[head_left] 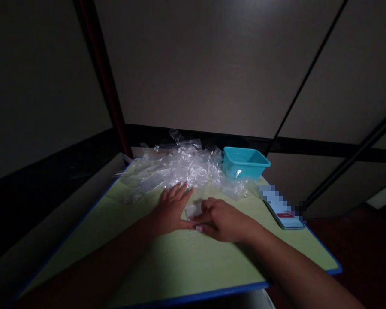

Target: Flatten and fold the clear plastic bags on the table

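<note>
A small, flat, whitish plastic bag [192, 210] lies on the table between my hands. My left hand [172, 211] rests at its left side with fingers spread and the thumb stretched along its near edge. My right hand [220, 219] is closed, its fingers curled and pinching the bag's right side. A tiny pale pinkish spot shows by the right fingertips; whether it is a nail or a separate thing I cannot tell. Beyond my fingers spreads a loose pile of clear plastic bags [188, 165].
A turquoise plastic basket [244, 168] stands at the back right of the green table [180, 266], which has a blue edge. A phone [284, 210] with a lit, partly blurred screen lies near the right edge. Panelled walls [196, 77] rise behind the table.
</note>
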A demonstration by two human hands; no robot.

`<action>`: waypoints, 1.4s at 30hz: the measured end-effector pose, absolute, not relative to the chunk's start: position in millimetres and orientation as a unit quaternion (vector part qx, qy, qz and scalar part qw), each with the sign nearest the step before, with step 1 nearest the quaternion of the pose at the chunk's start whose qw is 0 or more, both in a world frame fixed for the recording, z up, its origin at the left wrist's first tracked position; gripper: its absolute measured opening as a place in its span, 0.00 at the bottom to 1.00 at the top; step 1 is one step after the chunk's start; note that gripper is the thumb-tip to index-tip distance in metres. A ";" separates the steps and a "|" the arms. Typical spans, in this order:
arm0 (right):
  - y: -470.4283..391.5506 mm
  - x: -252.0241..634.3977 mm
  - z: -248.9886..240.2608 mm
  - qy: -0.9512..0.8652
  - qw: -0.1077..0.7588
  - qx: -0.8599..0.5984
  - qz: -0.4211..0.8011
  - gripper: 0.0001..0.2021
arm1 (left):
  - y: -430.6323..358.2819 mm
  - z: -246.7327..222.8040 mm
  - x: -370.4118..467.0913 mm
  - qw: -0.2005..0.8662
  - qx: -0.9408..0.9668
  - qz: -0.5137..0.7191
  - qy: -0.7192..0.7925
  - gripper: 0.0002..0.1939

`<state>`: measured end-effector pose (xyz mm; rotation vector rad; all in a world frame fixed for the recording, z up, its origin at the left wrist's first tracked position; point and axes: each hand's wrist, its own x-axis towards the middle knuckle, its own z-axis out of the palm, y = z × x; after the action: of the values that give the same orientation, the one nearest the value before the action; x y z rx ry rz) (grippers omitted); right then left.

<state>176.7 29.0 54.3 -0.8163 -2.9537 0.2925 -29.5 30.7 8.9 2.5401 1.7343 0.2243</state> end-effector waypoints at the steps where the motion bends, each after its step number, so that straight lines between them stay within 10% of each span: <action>1: 28.2 177.2 53.5 -0.961 0.038 -0.258 0.096 0.18 | 30.5 8.8 -29.2 0.029 0.823 0.075 0.563 0.55; 42: 34.7 162.0 24.0 -0.953 0.016 -0.257 0.157 0.28 | 28.7 6.4 -27.2 0.035 0.815 0.068 0.574 0.53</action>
<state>162.0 34.7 24.0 -0.7981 -2.9657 0.4894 -27.2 28.7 6.4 2.5071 1.7637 0.2095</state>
